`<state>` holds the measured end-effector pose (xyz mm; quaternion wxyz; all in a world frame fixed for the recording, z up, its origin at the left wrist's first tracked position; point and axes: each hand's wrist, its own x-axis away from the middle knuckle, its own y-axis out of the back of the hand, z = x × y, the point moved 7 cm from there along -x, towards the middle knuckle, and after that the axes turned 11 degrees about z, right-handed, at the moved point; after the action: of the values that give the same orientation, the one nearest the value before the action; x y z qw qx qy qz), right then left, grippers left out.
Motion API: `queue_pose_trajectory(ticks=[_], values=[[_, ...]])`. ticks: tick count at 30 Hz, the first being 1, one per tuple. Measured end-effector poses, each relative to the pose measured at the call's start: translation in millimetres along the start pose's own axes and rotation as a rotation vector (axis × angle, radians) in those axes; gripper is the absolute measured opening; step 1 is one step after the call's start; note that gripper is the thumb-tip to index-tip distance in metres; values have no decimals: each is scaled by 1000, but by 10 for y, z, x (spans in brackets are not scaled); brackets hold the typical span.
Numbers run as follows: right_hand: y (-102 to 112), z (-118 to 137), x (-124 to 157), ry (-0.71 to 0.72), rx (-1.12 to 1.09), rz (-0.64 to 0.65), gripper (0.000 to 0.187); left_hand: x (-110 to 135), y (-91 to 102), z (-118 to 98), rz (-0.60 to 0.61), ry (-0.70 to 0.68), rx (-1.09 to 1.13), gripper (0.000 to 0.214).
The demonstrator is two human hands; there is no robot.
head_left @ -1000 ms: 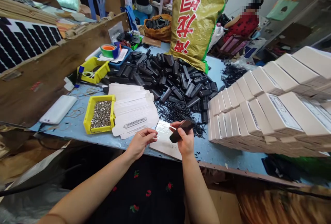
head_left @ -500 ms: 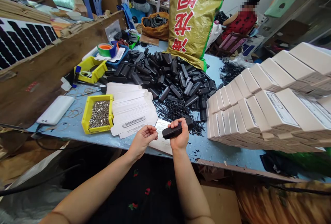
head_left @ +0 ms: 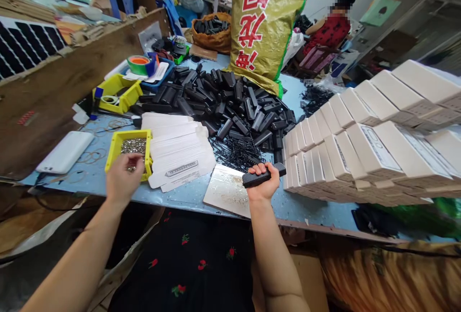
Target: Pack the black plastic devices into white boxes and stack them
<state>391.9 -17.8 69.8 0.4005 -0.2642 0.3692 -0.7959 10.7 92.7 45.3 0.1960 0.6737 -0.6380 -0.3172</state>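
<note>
My left hand hangs over the near part of a yellow bin full of small shiny metal pieces. Its fingers are curled together at the pieces, and anything between them is too small to make out. In my right hand is a black handle-like plastic piece with a textured surface, fingers wrapped round it. Below and left of that hand lies a pale board with glittery specks. Thin black strips are heaped behind the board, and a large pile of black plastic pieces rises beyond them.
White printed card sleeves lie fanned beside the bin. Stacked pale boxes wall off the right. A gold sack stands behind the pile. Left are a white power bank-like block, another yellow bin and a wooden board. Two people sit farther back.
My left hand has moved left, from beside the black piece to the bin of metal pieces. My right hand, still holding the black piece, has shifted a little right, uncovering more of the pale board.
</note>
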Motion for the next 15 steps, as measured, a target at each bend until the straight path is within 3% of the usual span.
queue_pose_trajectory(ticks=[2, 5, 7, 11, 13, 15], values=[[36, -10, 11, -10, -39, -50, 27, -151, 90, 104, 51, -10, -208, 14], [55, -65, 41, -9, -45, -65, 27, -124, 8, -42, 104, -40, -166, 18], [3, -88, 85, 21, -7, -31, 28, 84, -231, -370, 191, -77, -29, 23], [-196, -97, 236, 100, 71, 79, 27, 701, -969, -1347, 661, -296, 185, 20], [-269, -92, 315, 118, 96, 115, 27, 888, -1134, -1714, 763, -390, 286, 18], [-302, -74, 379, 131, 133, 129, 26, 953, -1170, -1912, 780, -467, 323, 18]])
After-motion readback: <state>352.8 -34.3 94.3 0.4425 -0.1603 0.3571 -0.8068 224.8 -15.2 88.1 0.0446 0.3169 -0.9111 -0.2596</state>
